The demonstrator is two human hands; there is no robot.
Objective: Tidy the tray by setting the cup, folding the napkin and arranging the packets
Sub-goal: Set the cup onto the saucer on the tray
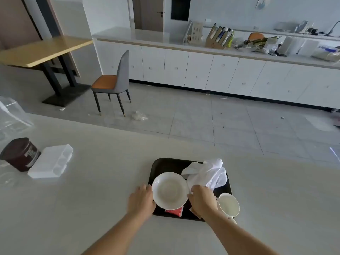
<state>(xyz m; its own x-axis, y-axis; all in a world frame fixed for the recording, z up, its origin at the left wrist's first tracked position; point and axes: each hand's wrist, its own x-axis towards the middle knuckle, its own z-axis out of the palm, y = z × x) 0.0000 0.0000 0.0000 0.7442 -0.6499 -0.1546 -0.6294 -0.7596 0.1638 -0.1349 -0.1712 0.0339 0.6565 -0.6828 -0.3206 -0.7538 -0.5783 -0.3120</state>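
A dark tray [162, 165] lies on the pale counter in front of me. A white saucer [170, 190] sits on its left part, held at both edges by my left hand [141, 199] and my right hand [202, 199]. A crumpled white napkin [207, 173] is heaped at the tray's far right. The white cup [229, 205] stands at the tray's right front corner, its handle toward me. A red packet [174, 211] peeks out from under the saucer's near edge. Another pale packet edge shows under my right wrist.
On the counter [92, 199] at the left stand a dark brown jar [21, 153], a white plastic box [51, 161] and clear plastic packaging [11, 116]. Beyond the counter are a grey-and-orange chair [114, 81], a wooden table and white cabinets.
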